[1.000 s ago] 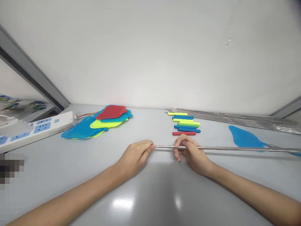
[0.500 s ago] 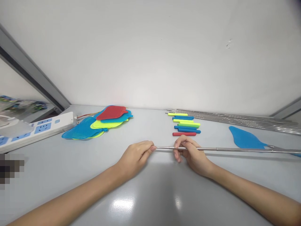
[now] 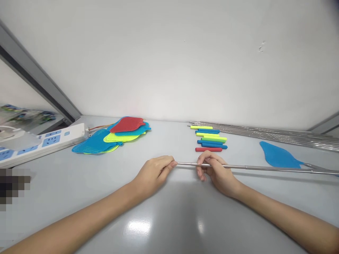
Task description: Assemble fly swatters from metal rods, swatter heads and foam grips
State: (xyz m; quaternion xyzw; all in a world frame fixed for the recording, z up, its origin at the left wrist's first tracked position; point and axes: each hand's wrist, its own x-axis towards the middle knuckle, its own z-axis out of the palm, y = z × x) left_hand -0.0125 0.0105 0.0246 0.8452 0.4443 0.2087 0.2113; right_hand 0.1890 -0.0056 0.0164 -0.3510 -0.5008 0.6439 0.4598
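A thin telescopic metal rod (image 3: 270,169) runs level above the grey table, from the middle out past the right edge of view. My left hand (image 3: 156,174) is closed round its thin left end, hiding the tip. Further along, my right hand (image 3: 215,173) holds the rod between thumb and fingers. Just behind that hand lies a red tube (image 3: 209,149), with several blue, yellow and green tubes (image 3: 212,139) in a row beyond it. A blue fly swatter head (image 3: 280,155) with a metal stem rests behind the rod at the right.
At the back left is a pile of perforated swatter heads, a red one (image 3: 127,124) on top. A white power strip (image 3: 66,135) with a plug lies at the far left. Several metal rods (image 3: 265,133) lie along the wall at the back right.
The view has shifted slightly. Both hands keep their hold on the rod, with hardly any movement between them.
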